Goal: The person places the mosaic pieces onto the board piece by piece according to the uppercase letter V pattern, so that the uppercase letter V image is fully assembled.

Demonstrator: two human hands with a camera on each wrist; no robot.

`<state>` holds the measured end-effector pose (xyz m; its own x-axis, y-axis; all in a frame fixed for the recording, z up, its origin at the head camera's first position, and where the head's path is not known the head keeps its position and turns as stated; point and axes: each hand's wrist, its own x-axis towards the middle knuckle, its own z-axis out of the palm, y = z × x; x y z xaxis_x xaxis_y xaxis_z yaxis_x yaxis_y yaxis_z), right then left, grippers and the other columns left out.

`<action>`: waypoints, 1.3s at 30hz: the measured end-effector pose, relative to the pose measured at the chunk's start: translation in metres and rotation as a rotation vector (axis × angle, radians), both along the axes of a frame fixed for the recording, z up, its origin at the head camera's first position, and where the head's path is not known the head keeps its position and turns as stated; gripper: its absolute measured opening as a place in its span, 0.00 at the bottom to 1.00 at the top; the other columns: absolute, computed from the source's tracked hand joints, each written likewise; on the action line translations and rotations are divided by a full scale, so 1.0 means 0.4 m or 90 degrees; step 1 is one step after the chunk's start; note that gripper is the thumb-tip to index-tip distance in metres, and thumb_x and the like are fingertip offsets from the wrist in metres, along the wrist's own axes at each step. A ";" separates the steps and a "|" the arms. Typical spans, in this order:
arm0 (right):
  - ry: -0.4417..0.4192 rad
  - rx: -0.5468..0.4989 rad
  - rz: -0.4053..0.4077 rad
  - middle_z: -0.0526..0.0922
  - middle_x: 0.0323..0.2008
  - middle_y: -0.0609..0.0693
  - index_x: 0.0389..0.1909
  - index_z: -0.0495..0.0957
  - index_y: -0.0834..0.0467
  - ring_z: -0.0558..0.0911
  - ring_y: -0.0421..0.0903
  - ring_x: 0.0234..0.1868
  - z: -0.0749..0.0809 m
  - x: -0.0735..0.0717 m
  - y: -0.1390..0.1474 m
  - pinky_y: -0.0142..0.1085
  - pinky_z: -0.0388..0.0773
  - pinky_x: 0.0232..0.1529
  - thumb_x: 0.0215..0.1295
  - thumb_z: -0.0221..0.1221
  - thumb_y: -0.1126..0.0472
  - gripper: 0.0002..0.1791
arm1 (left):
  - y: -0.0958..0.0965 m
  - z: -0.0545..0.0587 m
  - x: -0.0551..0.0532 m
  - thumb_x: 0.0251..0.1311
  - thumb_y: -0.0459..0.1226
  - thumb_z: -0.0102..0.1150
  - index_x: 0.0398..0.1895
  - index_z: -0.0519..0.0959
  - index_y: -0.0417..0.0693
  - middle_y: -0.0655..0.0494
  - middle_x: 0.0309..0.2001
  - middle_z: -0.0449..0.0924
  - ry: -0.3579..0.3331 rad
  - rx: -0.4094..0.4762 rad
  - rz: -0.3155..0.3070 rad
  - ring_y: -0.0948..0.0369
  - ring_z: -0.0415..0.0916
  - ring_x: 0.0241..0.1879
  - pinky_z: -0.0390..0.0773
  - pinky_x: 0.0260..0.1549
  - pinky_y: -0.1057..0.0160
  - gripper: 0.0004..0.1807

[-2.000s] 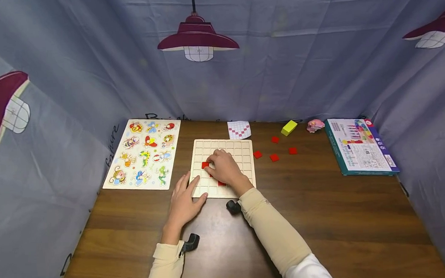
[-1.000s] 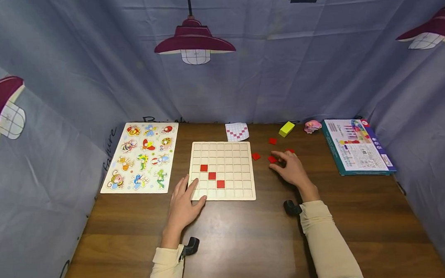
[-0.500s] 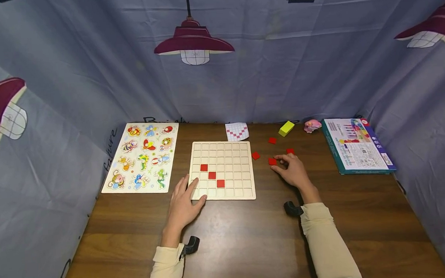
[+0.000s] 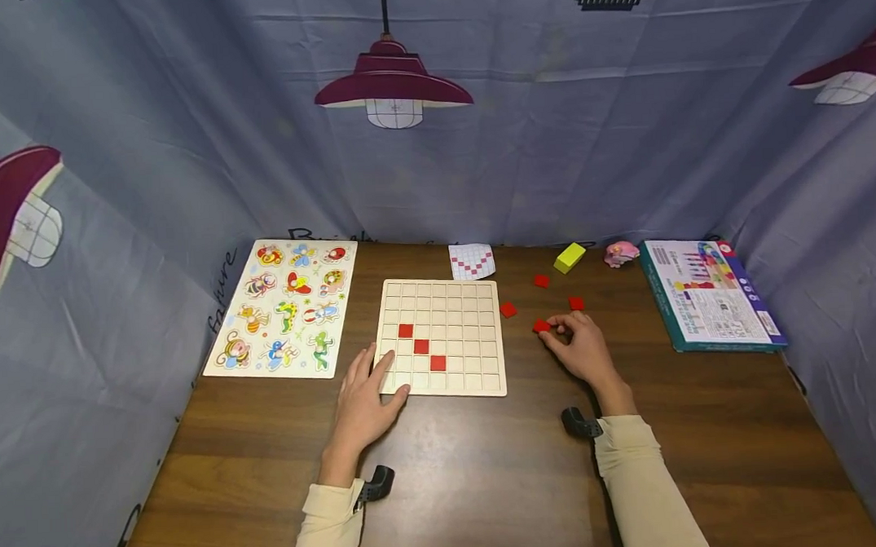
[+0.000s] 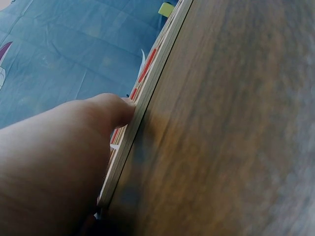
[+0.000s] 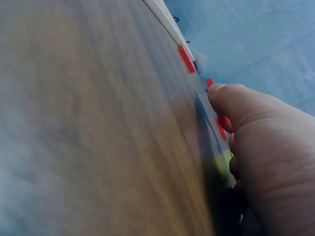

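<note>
My left hand (image 4: 363, 411) rests with relaxed fingers on the near left corner of a pale wooden grid board (image 4: 462, 321). In the left wrist view the thumb (image 5: 120, 110) lies on the board's edge (image 5: 123, 150). Three red square tiles sit in the grid as a diagonal, the middle red tile (image 4: 422, 347) among them. Right of the board, my right hand (image 4: 586, 350) pinches a loose red tile (image 4: 541, 326) between thumb and fingers, close to the table. The right wrist view shows the thumb (image 6: 231, 98), with the fingers partly hidden behind it.
Other loose red tiles (image 4: 509, 309) lie around the right hand. A paper pattern card (image 4: 472, 261) stands behind the board. Further right are a yellow block (image 4: 569, 258), a pink figure (image 4: 621, 254) and a boxed game (image 4: 712, 294). An insect puzzle board (image 4: 281, 309) lies left.
The right hand has gone from the grid to the loose tiles on the right and now pinches one, which has shifted slightly. A red tile it covered shows in the grid. The left hand stays.
</note>
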<state>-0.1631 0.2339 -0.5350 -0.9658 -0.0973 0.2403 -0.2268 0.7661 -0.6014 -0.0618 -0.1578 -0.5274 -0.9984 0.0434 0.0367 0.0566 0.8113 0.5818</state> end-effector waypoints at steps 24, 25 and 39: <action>-0.010 -0.075 0.116 0.78 0.35 0.51 0.45 0.85 0.58 0.73 0.48 0.40 0.079 -0.012 -0.231 0.40 0.71 0.43 0.63 0.70 0.56 0.13 | -0.002 0.000 -0.002 0.61 0.60 0.65 0.77 0.67 0.59 0.46 0.81 0.53 -0.023 -0.003 -0.001 0.45 0.48 0.80 0.56 0.73 0.34 0.42; -0.011 -0.077 0.124 0.78 0.35 0.51 0.45 0.85 0.58 0.73 0.49 0.40 0.084 -0.017 -0.244 0.40 0.71 0.42 0.63 0.70 0.56 0.13 | -0.002 0.000 -0.002 0.61 0.60 0.65 0.77 0.66 0.60 0.46 0.81 0.53 -0.024 -0.005 -0.001 0.45 0.48 0.80 0.56 0.73 0.34 0.42; -0.014 0.030 0.207 0.78 0.35 0.48 0.47 0.86 0.53 0.74 0.45 0.42 0.110 -0.085 -0.450 0.39 0.74 0.45 0.66 0.67 0.49 0.15 | 0.000 0.006 -0.003 0.61 0.60 0.65 0.76 0.67 0.59 0.45 0.81 0.54 -0.013 -0.023 -0.009 0.44 0.50 0.80 0.58 0.72 0.33 0.42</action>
